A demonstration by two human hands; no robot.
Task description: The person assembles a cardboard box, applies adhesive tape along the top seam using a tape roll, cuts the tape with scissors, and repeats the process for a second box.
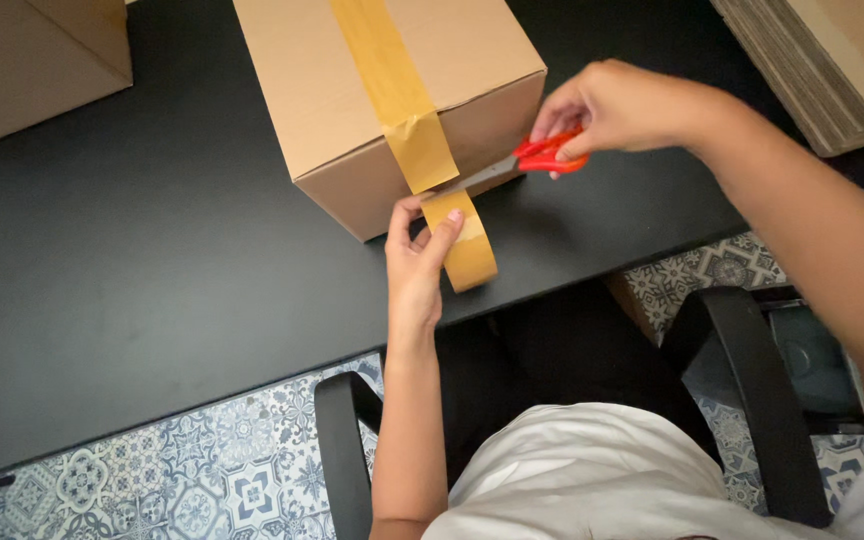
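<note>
A closed cardboard box [352, 90] stands on the black table [152, 280], sealed with a strip of brown tape [392, 80] that runs over its top and down the near side. My left hand [417, 265] holds a roll of brown tape [467, 245] just below the box's near edge, the tape still joined to the box. My right hand [617, 105] grips red-handled scissors [537, 158]. Their blades reach left to the tape between the roll and the box.
Another cardboard box [32, 60] sits at the back left. A stack of flat cardboard [832, 60] lies at the back right. Black chair armrests [342, 450] [752, 390] flank my lap, over a patterned tile floor [182, 470].
</note>
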